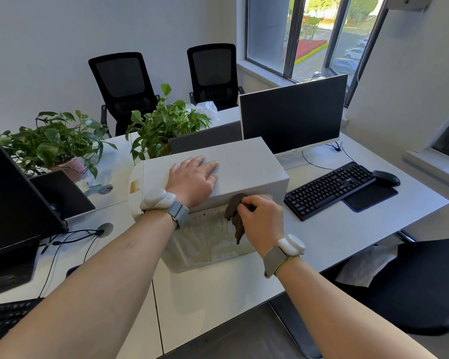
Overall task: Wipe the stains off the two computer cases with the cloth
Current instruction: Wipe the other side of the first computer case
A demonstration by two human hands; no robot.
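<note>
White desk (218, 294), 2 black chairs (122, 89) by wall, sunlit window (309, 35) at right.

1. The computer case (244, 161) is white, and its near side has brown streaky stains.
2. The cloth (235, 216) is dark brown.
3. The desk (218, 294) is white.
4. The keyboard (329, 189) and mouse (386, 177) near the right edge of the desk are black.
5. The two plants (163, 123) at the far edge have green leaves.
6. The monitor (293, 115) has a black screen and white frame.
</note>
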